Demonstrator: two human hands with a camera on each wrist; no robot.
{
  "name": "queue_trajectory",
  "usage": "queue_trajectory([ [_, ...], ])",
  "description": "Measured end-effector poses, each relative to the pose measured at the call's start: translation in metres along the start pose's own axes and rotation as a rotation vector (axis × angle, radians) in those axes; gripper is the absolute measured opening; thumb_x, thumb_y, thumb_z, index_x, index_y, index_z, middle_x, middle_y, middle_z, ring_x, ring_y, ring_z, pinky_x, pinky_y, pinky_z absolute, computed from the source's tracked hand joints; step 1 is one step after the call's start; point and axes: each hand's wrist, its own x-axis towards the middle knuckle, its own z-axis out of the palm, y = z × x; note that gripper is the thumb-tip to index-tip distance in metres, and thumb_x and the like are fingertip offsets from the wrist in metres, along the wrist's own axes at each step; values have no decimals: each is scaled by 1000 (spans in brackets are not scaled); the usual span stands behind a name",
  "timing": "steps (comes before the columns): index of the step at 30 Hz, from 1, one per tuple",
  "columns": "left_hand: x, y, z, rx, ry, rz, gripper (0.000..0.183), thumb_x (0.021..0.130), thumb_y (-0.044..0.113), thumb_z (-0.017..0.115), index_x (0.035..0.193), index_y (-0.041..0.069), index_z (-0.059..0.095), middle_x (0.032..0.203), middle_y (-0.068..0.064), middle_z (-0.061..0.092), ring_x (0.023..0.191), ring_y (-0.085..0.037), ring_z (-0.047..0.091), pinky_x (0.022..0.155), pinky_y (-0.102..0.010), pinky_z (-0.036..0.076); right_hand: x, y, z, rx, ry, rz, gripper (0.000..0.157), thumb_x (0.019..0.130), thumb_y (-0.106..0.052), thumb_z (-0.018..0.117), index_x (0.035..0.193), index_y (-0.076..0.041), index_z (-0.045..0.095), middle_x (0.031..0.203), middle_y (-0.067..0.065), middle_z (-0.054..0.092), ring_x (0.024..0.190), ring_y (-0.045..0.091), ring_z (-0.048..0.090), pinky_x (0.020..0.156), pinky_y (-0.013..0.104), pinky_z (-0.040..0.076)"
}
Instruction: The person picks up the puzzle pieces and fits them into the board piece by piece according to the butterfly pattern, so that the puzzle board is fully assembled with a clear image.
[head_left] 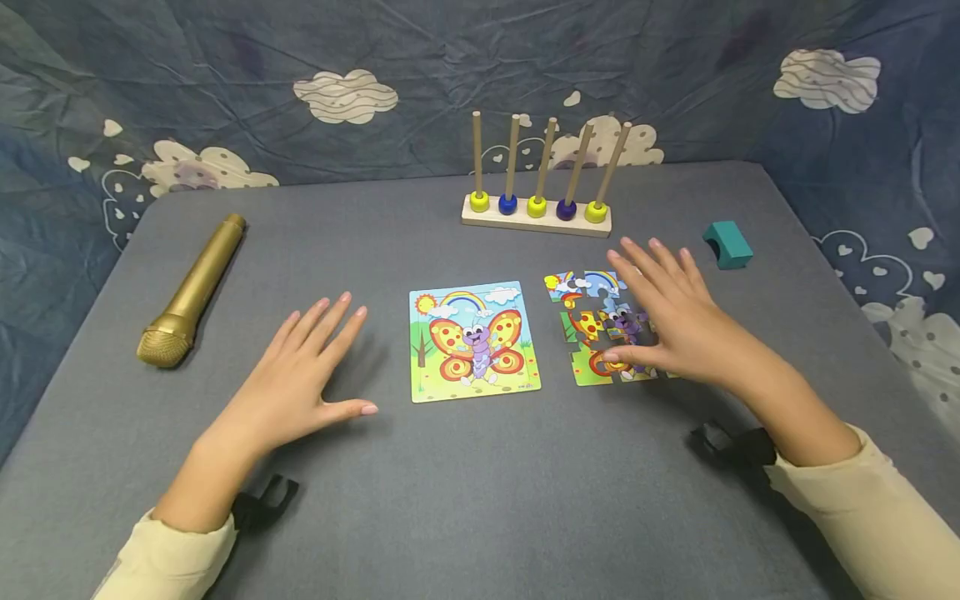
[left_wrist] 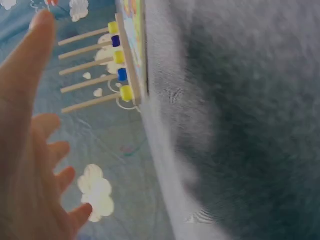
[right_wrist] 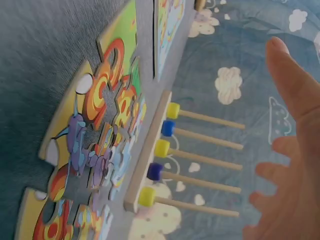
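My left hand (head_left: pixel 288 387) hovers over the grey table with fingers spread and nothing in it, left of a square butterfly picture board (head_left: pixel 474 387). Over on the right, my right hand (head_left: pixel 678 325) is held with fingers spread above loose jigsaw pieces (head_left: pixel 592 374) of a matching butterfly picture, hiding part of them. In the right wrist view the jigsaw pieces (right_wrist: pixel 75 142) lie in a loose group with gaps between them, and the hand (right_wrist: pixel 295 175) is raised above them. The left wrist view shows the left hand (left_wrist: pixel 35 150) with nothing in its grasp.
A wooden rack (head_left: pixel 536 220) with several upright pegs, one yellow or blue bead on each, stands at the back. A gold microphone (head_left: pixel 193 292) lies at the left. A teal arch block (head_left: pixel 729 245) sits at the right. Cloud-patterned cloth (head_left: pixel 420 50) hangs behind the table.
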Motion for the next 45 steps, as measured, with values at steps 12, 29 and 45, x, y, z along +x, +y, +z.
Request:
queue_trajectory([
  [12,26,0,25,-302,3,-41,96,75,54,64,144,8,17,147,-6,17,132,-26,17,103,-44,19,42,22,29,364,-118,210,82,77,-25,71,143,-12,24,144,14,24,130,34,21,97,57,23],
  [29,32,9,61,-407,-77,-22,78,80,40,66,140,5,30,142,-12,29,129,-26,25,104,-42,15,51,46,67,399,-147,224,55,87,-16,60,137,-9,38,138,15,36,125,35,29,97,52,25],
  [45,33,9,61,-415,-71,-19,75,80,37,67,138,5,33,141,-12,31,129,-27,26,104,-42,16,61,37,66,316,-122,182,45,84,-14,64,126,-2,50,118,18,44,111,34,39,90,49,33],
])
